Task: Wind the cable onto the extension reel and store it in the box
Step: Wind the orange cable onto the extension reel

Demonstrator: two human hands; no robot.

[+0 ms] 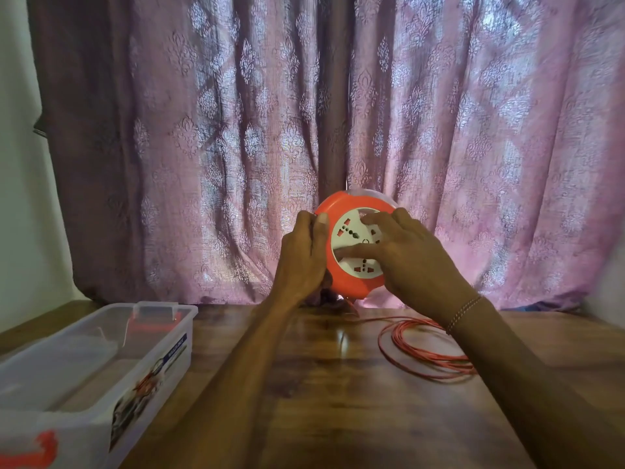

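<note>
An orange extension reel (pixel 351 245) is held upright above the far edge of the wooden counter (pixel 321 384), its white socket face (pixel 351 238) turned toward the camera. The reel's left rim is gripped by the left hand (pixel 304 255), with the thumb laid over the front edge and the other fingers curled round behind it. The right hand (pixel 406 255) is laid on the socket face with its fingers spread and fairly straight, the fingertips pressed against the white disc; it is blurred, so finer detail cannot be told. A thin beaded band (pixel 463 314) is worn on the right wrist.

From under the reel a red cable (pixel 426 350) is seen running down to the counter, where most of it lies in loose loops to the right, partly hidden behind the right forearm. The loops are well apart from the reel itself.

At the left edge of the counter a clear plastic box (pixel 111 384) is set with its lid off, its long side angled away from the camera. Orange clips are seen at its near and far ends, and a printed label is fixed along its right wall. What lies inside is too pale to make out. The box is well apart from the reel and both hands.

Behind the counter a patterned purple curtain (pixel 338 113) is hung across the whole width.
</note>
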